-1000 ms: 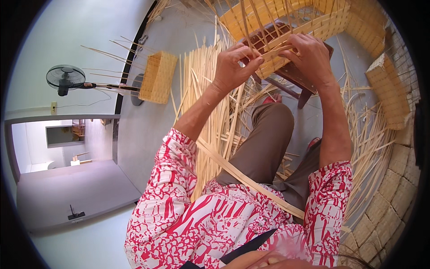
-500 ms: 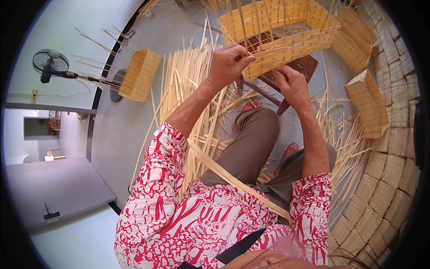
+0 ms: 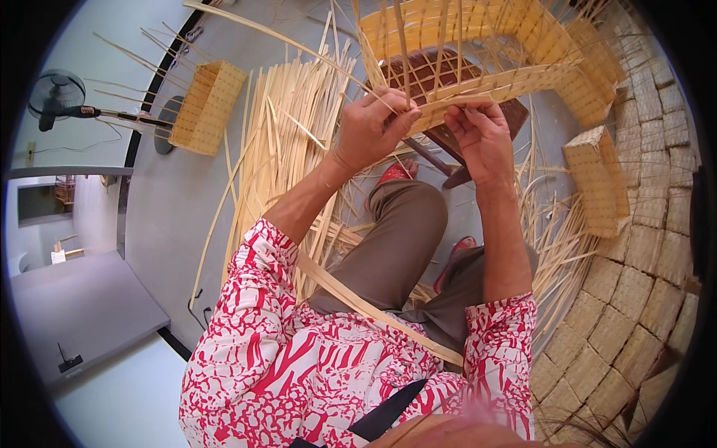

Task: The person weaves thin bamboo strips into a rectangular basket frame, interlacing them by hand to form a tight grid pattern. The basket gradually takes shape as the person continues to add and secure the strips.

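Head view: both hands work at the near rim of a half-woven basket [image 3: 478, 52] resting on a dark wooden stool [image 3: 448, 134] above the knees. The left hand [image 3: 371, 128] has its fingers pinched on a thin bamboo strip [image 3: 448, 103]; the right hand [image 3: 482, 134] has its fingers closed on the same strip. Bent too sharply, the strip could split. The loose uprights could spring free if either hand's hold slackens.

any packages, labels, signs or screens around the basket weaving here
No packages, printed labels, signs or lit screens can be made out.
Closest thing: a small dark flat object on the grey surface at lower left, too small to identify.
Around the hands there is only woven work: the half-woven basket and finished baskets, all plain straw-yellow.
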The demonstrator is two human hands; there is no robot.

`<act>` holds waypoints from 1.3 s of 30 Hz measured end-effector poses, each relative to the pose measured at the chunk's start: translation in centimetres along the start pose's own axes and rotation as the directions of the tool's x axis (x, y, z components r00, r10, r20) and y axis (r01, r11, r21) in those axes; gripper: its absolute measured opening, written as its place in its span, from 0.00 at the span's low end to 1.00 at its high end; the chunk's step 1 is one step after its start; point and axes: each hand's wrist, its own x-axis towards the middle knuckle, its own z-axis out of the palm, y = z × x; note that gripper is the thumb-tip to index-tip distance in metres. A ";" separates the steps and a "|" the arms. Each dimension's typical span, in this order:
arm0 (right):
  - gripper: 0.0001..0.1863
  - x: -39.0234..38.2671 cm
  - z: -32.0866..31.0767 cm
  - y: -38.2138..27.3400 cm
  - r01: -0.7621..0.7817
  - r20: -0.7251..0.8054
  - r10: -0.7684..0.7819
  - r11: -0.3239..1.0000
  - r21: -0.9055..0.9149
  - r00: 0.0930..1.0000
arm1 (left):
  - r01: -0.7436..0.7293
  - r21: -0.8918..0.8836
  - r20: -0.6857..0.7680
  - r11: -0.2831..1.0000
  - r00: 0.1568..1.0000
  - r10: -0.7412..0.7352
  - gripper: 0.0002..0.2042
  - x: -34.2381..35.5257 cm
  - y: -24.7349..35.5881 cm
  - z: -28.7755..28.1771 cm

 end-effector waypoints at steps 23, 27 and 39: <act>0.09 -0.4 2.7 -2.7 0.398 0.410 -0.197 0.775 -0.491 0.890 | -0.005 -0.151 -0.054 0.989 0.999 -0.003 0.04 0.0 -0.5 0.5; 0.07 -1.3 3.4 -2.1 0.350 0.232 -0.274 0.838 -0.419 0.933 | 0.009 -0.141 -0.057 0.990 0.998 -0.017 0.03 0.4 -0.2 0.6; 0.06 -1.9 4.0 -2.1 0.315 0.162 -0.270 0.836 -0.449 0.949 | 0.089 -0.065 -0.115 0.994 0.989 -0.096 0.06 1.2 0.6 0.6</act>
